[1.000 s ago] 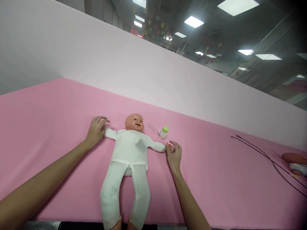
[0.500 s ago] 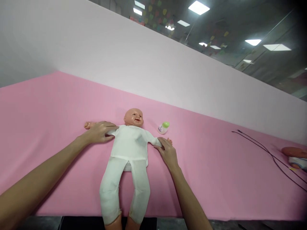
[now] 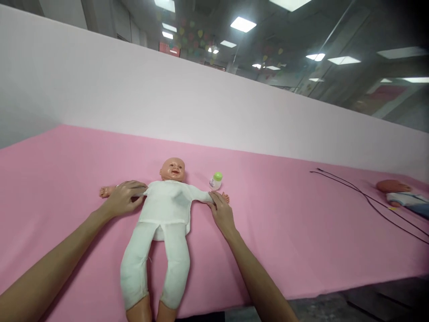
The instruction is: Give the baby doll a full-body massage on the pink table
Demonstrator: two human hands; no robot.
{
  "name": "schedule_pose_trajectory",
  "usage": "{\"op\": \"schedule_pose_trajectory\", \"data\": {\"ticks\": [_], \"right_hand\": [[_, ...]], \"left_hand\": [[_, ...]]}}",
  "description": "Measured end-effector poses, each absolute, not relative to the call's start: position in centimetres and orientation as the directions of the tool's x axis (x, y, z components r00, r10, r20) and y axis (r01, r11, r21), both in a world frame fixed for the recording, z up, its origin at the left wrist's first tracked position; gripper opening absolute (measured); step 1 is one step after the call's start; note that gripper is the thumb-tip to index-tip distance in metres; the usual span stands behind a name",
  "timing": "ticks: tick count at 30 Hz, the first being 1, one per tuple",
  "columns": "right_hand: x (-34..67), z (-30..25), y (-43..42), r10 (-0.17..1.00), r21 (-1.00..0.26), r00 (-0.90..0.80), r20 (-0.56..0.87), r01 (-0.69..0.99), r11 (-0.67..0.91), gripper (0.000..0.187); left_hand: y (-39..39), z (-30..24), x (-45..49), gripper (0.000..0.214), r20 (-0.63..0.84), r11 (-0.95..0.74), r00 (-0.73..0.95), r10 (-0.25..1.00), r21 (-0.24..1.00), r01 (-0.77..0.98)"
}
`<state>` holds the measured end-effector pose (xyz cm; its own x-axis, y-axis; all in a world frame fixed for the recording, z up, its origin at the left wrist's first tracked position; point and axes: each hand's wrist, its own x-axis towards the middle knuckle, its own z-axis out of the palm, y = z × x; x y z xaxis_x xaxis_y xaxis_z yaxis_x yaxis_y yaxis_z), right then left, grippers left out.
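Head view, near to far. Bare lower legs of the doll [image 3: 168, 201] run out at the bottom of frame, close to the near edge of the pink surface [image 3: 284, 232]; feet not visible. Judgement: a pull toward the person could slide it off there.

Doll lies face up, arms spread. Left hand [image 3: 124, 199] rests across one arm, fingers draped over it; cannot tell whether they grip. Right hand [image 3: 221, 210] has fingers curved over the other sleeve, thumb on the near side; firmness of hold cannot be told. Uneven pressure might twist the body or ruck the sleeves.

Green-capped bottle [image 3: 216, 181] just beyond right hand: a sideways sweep of the fingers could knock it.

Farther right, dark cables [image 3: 365, 197] near a second doll [image 3: 398, 187]; a wide reach might snag them. White wall [image 3: 201, 107] behind.
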<state>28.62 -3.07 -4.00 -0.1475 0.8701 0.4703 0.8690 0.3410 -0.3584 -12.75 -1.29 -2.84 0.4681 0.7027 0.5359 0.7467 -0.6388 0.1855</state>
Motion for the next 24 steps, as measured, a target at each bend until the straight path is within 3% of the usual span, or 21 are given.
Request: {"op": "schedule_pose_trajectory", "data": {"ticks": [4, 6, 9, 11, 13, 16, 20, 24], "right_hand": [[29.4, -3.1, -3.0, 0.825, -0.355, -0.118, 0.552, 0.862, 0.361, 0.036], [30.0, -2.1, -2.3, 0.792, -0.337, -0.107, 0.601, 0.865, 0.372, 0.038], [30.5, -0.8, -0.3, 0.752, -0.33, -0.064, 0.656, 0.872, 0.362, 0.043], [30.6, -0.2, 1.2, 0.746, -0.316, -0.076, 0.661, 0.874, 0.37, 0.05], [30.5, 0.0, 2.4, 0.761, -0.291, -0.132, 0.635, 0.872, 0.394, 0.058], [30.6, -0.2, 3.6, 0.812, -0.267, -0.231, 0.536, 0.866, 0.423, 0.064], [30.8, -0.6, 3.0, 0.849, -0.325, -0.222, 0.48, 0.854, 0.407, 0.065], [27.3, -0.3, -1.4, 0.842, -0.506, -0.16, 0.515, 0.737, 0.449, 0.075]], "left_hand": [[-1.9, -0.6, -10.2, 0.032, 0.718, -0.559, 0.167, 0.675, 0.352, 0.751], [-2.2, 1.1, -6.8, 0.031, 0.732, -0.577, 0.053, 0.679, 0.488, 0.654], [-1.7, 3.8, 0.3, 0.038, 0.559, -0.556, 0.084, 0.825, 0.774, 0.303], [-0.6, 5.0, 5.2, 0.059, 0.306, -0.303, 0.203, 0.93, 0.952, -0.046], [1.0, 5.7, 9.4, 0.076, 0.053, 0.021, 0.279, 0.959, 0.966, -0.257], [2.8, 5.7, 13.1, 0.086, -0.132, 0.267, 0.378, 0.917, 0.905, -0.332], [3.1, 5.4, 13.8, 0.085, -0.078, 0.298, 0.493, 0.867, 0.873, -0.386], [1.1, 5.3, 13.0, 0.082, -0.032, 0.263, 0.491, 0.871, 0.873, -0.41]]}}
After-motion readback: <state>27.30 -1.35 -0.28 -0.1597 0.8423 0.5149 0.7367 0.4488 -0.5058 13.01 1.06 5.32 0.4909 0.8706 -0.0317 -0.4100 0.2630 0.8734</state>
